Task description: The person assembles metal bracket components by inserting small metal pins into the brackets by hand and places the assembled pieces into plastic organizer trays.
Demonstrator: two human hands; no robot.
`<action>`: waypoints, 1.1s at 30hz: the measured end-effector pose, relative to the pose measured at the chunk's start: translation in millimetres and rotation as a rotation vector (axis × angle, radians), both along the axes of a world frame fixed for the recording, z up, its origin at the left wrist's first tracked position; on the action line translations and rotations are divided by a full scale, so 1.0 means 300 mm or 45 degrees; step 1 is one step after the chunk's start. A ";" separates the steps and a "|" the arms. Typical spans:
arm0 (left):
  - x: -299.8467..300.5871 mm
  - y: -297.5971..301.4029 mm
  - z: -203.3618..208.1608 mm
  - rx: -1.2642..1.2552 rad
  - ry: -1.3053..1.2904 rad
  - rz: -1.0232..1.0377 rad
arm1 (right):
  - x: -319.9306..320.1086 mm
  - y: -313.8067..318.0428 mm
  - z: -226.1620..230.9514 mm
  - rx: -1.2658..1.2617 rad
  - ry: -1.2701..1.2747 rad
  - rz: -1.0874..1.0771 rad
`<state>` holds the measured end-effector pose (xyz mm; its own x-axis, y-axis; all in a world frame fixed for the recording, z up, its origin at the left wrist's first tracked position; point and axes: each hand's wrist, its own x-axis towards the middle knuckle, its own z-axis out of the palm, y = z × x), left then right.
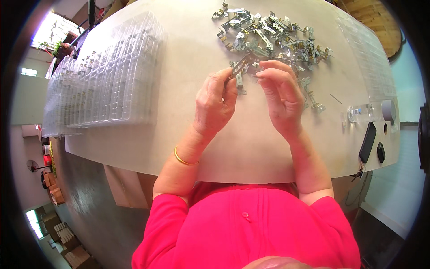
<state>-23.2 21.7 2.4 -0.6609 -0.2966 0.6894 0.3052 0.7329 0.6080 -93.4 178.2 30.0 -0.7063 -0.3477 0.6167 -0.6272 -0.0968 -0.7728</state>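
Observation:
My left hand [214,104] is closed, pinching a flat metal bracket [238,68] with slots between thumb and fingers. Close by on the right, my right hand [283,93] has its thumb and fingertips drawn together near the bracket's far end. Whatever sits in that pinch is too small to make out. Just beyond both hands spreads a loose pile of metal brackets [264,38], silvery with some brass-coloured parts. A few pieces of the pile lie beside my right wrist, and my fingers hide some of its near edge.
Stacked clear plastic trays [130,85] holding metal parts stand on the left. More clear trays [365,56] lie along the right edge. A clear bottle [362,113] with a grey cap, a black phone [367,142], a small black object [380,153] and a thin pin [335,98] lie at right.

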 end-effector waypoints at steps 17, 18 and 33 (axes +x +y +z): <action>0.014 0.045 0.009 0.293 -0.116 -0.050 | -0.004 0.002 -0.018 0.050 0.129 -0.142; 0.015 0.046 0.010 0.316 -0.128 -0.062 | -0.003 0.003 -0.018 0.042 0.121 -0.137; 0.042 0.058 0.042 0.579 -0.205 -0.208 | -0.016 -0.007 -0.065 -0.199 -0.537 0.066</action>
<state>-10.6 39.0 15.0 -0.8110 -0.4268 0.4001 0.2700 0.3337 0.9032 -98.1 176.2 10.6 -0.8912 -0.3148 0.3267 -0.2518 -0.2556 -0.9334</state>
